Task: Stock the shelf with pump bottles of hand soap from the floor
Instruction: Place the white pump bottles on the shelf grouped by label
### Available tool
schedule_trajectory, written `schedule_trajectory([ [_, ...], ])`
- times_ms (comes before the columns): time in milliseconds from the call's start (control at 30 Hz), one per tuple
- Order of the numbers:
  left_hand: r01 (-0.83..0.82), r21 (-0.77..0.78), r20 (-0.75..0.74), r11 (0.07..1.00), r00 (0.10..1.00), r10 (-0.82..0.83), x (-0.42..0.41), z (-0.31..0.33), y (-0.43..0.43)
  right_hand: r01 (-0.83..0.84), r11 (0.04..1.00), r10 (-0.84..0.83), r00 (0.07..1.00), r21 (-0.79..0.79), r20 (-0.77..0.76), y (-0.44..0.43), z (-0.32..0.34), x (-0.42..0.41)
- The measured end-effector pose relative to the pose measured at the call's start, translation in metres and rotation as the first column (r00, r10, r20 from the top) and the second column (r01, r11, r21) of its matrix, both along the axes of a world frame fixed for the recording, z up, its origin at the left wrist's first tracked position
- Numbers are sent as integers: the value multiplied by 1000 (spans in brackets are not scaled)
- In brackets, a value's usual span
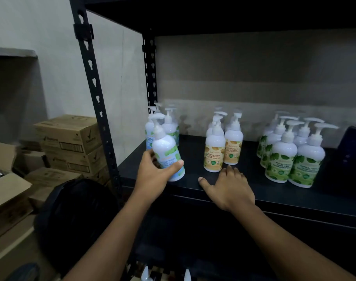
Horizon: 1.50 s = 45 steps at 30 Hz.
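Observation:
My left hand (152,175) grips a white pump bottle with a blue-green label (167,151), tilted to the left, over the left front of the black shelf (193,155). Behind it stand several bottles of the same kind (169,126). My right hand (230,189) rests flat on the shelf's front edge with its fingers spread, just in front of a group of orange-label bottles (214,151). Further right stands a cluster of green-label bottles (282,157). Two pump tops (146,274) show at the bottom edge, down at floor level.
A black upright post (96,94) frames the shelf's left side. Stacked cardboard boxes (71,138) sit to the left on the floor, with an open carton (4,183) nearer me. A dark object (351,151) stands at the shelf's right end. A black rounded thing (75,216) lies below my left arm.

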<state>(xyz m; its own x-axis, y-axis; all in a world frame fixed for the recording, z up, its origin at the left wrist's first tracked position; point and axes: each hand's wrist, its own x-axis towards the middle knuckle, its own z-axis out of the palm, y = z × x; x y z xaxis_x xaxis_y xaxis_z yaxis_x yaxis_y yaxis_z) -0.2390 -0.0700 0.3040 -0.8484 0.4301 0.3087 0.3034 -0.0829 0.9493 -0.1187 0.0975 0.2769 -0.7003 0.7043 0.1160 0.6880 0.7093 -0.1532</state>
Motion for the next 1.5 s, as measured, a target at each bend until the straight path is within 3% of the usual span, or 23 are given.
schedule_trajectory([
  [333, -141, -183, -105, 973, 987, 123, -52, -14, 16, 3, 998, -6, 999, 68, 41, 0, -1, 0],
  [633, -286, -203, -178, 937, 951, 251, -52, -26, 10, 18, 999, -20, 998, 35, 53, 0, -2, -1],
  [1500, -469, -427, -134, 773, 878, 459, -90, -4, 26, 27, 998, -30, 998, 59, 59, 0, -1, -3],
])
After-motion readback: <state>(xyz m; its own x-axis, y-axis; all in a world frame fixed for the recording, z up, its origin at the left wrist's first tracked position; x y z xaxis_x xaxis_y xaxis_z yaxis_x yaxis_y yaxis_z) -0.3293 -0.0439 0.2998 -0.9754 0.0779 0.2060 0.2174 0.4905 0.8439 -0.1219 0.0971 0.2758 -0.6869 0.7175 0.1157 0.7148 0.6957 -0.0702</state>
